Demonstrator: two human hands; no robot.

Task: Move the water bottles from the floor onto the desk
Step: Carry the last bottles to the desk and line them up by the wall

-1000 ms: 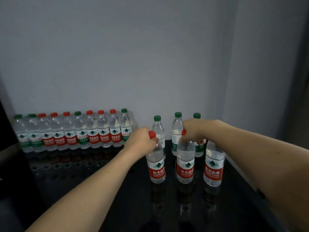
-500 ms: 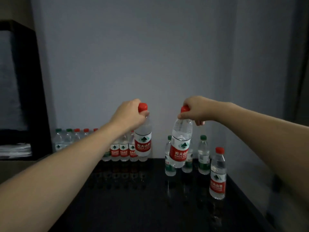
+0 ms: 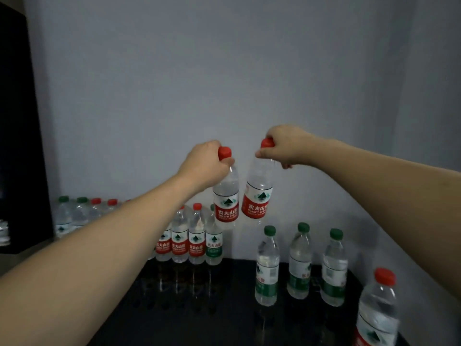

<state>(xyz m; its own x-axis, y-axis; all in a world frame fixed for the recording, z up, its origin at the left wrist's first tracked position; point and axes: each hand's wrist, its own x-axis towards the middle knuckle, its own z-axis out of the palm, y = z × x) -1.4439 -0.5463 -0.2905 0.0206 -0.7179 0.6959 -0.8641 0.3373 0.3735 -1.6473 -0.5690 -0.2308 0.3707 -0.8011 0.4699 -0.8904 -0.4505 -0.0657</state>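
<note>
While both hang in the air above the dark surface, the two clear red-capped, red-labelled bottles tilt toward each other. Left hand (image 3: 203, 166) curls its grip round the left bottle (image 3: 226, 198) neck; right hand (image 3: 284, 147) clamps the right bottle (image 3: 258, 193) cap.

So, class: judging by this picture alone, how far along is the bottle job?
Many bottles stand on the dark surface, a row along the wall. In hand: the left hand and right hand each hold a red-capped bottle aloft by the neck. What remains isn't visible.
</note>
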